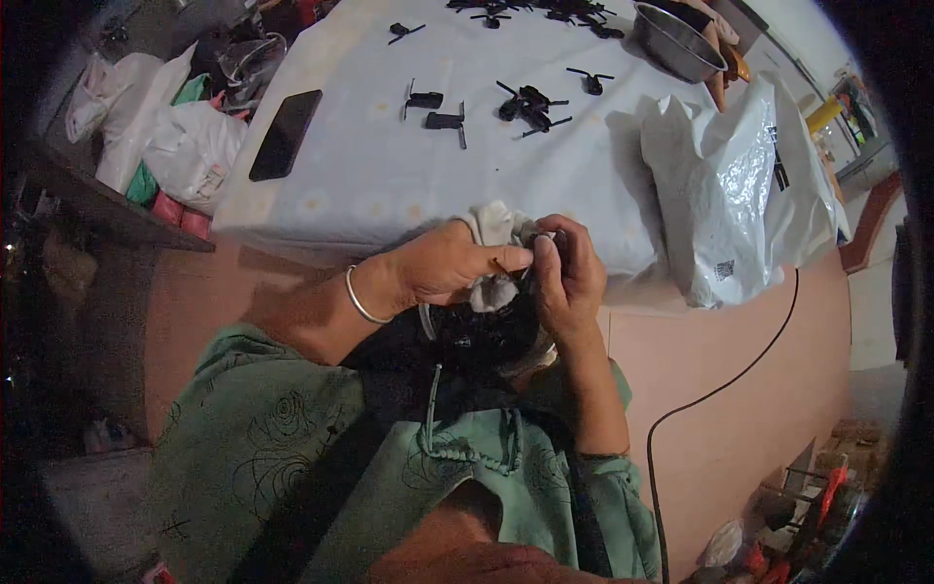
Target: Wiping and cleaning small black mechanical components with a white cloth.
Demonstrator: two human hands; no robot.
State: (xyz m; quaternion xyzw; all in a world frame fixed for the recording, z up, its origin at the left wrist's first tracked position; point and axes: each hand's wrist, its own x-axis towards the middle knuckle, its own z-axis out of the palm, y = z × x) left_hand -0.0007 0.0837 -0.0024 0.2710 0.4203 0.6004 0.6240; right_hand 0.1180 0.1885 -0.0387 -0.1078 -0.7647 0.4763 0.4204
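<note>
Between the fingertips of both hands, just off the near edge of the table (336, 161), sits a bunched pale cloth (493, 226). The left hand (438, 268) holds it with the thumb stretched toward the right and the fingers closed on the fabric. The right hand (574, 282) has its thumb and forefinger drawn narrow at the cloth's right side; whether something small lies within that pinch, I cannot tell.

For good work here, the left grip probably serves best as a firm rest, while the right fingertips make short, light movements; hard twisting could strain anything slender inside. Clearing loose folds from under the thumbs should help both feel and sight.

Below the hands lies a dark bundle (472, 333), where a dropped piece would be hard to find. Farther off, black pieces (446, 121) with thin arms lie in groups, a dark phone (286, 134) to their left. On the right stands a white plastic bag (715, 219), with a metal bowl (671, 44) beyond.
</note>
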